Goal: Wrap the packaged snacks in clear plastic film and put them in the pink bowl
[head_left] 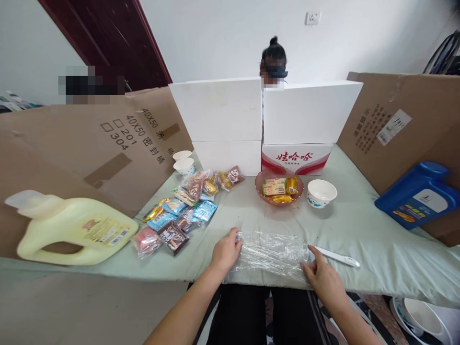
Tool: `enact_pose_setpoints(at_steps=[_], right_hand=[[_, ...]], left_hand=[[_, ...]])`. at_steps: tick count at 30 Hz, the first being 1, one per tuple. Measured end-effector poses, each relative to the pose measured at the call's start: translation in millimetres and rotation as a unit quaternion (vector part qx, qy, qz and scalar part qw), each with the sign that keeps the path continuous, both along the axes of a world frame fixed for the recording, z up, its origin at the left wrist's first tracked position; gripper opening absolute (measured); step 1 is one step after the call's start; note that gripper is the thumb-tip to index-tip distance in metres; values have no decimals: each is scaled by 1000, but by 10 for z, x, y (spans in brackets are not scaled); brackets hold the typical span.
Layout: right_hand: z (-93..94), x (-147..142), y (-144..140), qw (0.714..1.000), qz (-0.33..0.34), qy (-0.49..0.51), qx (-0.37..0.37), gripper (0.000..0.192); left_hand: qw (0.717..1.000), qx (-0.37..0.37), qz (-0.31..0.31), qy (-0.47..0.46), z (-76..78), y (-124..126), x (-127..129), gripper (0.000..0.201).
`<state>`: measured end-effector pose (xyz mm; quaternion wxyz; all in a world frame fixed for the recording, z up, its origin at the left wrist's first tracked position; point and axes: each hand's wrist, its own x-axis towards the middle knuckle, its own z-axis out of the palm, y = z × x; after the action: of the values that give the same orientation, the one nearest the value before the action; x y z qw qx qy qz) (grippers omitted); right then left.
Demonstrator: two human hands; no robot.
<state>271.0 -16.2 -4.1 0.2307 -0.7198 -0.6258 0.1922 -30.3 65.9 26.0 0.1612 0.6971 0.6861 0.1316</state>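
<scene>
A crinkled clear plastic bag [269,254] lies spread flat at the table's front edge, between my two hands. My left hand [227,251] is closed on its left edge, fingers curled. My right hand [323,275] grips the right edge between thumb and fingers. Beside my right hand, a white handle-like utensil [339,257] lies on the cloth, its left end hidden by the hand and bag. Further back, a pink glass bowl [264,197] contains several wrapped snacks [278,187]. A white paper bowl [321,194] stands to its right.
Packaged snacks [183,211] are heaped at left, near a yellow detergent jug [79,230] and paper bowls [184,166]. A blue bottle [419,194] leans at right. Cardboard panels [143,143] and white boxes [226,110] wall the table [230,211]. A person [273,57] is behind.
</scene>
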Motion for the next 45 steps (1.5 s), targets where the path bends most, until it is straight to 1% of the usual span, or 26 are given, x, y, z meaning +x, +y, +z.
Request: enact_pose_setpoints(at_steps=[2, 4, 7, 10, 14, 18, 20, 22, 23, 24, 25, 26, 28, 29, 31, 33, 35, 36, 38, 40, 42, 44, 45], right_hand=[[-15, -27, 4, 1000, 2, -10, 24, 51], [-18, -46, 21, 998, 0, -12, 66, 49], [-7, -58, 63, 993, 1, -2, 116, 47], [14, -56, 102, 992, 14, 0, 128, 43], [36, -50, 116, 990, 50, -20, 128, 32], [14, -43, 104, 989, 63, -45, 128, 31], [-10, -44, 102, 989, 64, -53, 120, 32], [-28, -55, 106, 990, 68, -56, 110, 31], [-34, -65, 109, 990, 71, -57, 106, 31], [-38, -77, 112, 990, 74, -56, 104, 31], [-41, -90, 114, 990, 76, -56, 102, 31], [-41, -101, 116, 990, 79, -56, 100, 31], [-35, -106, 115, 990, 85, -58, 92, 32], [-27, -96, 113, 990, 89, -62, 85, 33], [10, -51, 108, 990, 89, -79, 76, 32], [75, 2, 109, 987, 77, -106, 88, 31], [150, 15, 122, 982, 65, -129, 123, 30], [180, -7, 135, 978, 69, -134, 143, 30], [194, -109, 170, 971, 103, -134, 167, 31], [130, -252, 210, 963, 154, -142, 168, 34], [0, -376, 239, 952, 193, -173, 161, 44], [-149, -438, 251, 944, 206, -209, 152, 58], [-216, -445, 251, 941, 207, -223, 148, 62]], left_hand=[[1000, -13, 2, 29, 39, -9, -21, 38], [999, -19, 2, 50, 68, -18, -25, 39], [998, -19, 2, 55, 82, -31, -6, 39], [999, -19, 1, 50, 61, -34, 7, 39], [999, -14, -5, 39, 13, -24, -28, 37], [999, -12, -16, 37, 14, -26, -80, 37], [997, 22, -24, 68, 61, -40, -59, 37], [989, 91, -35, 110, 131, -64, 28, 36], [984, 125, -48, 121, 166, -80, 99, 34], [979, 148, -74, 121, 193, -98, 186, 33], [975, 157, -111, 110, 208, -117, 285, 31], [971, 152, -158, 93, 209, -137, 390, 30], [957, 121, -259, 56, 162, -177, 586, 33], [947, 102, -303, 43, 118, -194, 665, 38], [932, 63, -356, 33, 11, -222, 761, 57], [925, 27, -377, 39, -89, -237, 784, 70], [924, 7, -380, 46, -157, -243, 769, 75], [924, 3, -380, 47, -178, -245, 761, 75], [924, 6, -381, 45, -197, -247, 759, 75], [924, 15, -379, 42, -198, -252, 768, 75], [925, 25, -377, 43, -193, -259, 746, 77], [928, 31, -367, 53, -197, -264, 634, 77], [932, 34, -356, 62, -205, -264, 532, 76]])
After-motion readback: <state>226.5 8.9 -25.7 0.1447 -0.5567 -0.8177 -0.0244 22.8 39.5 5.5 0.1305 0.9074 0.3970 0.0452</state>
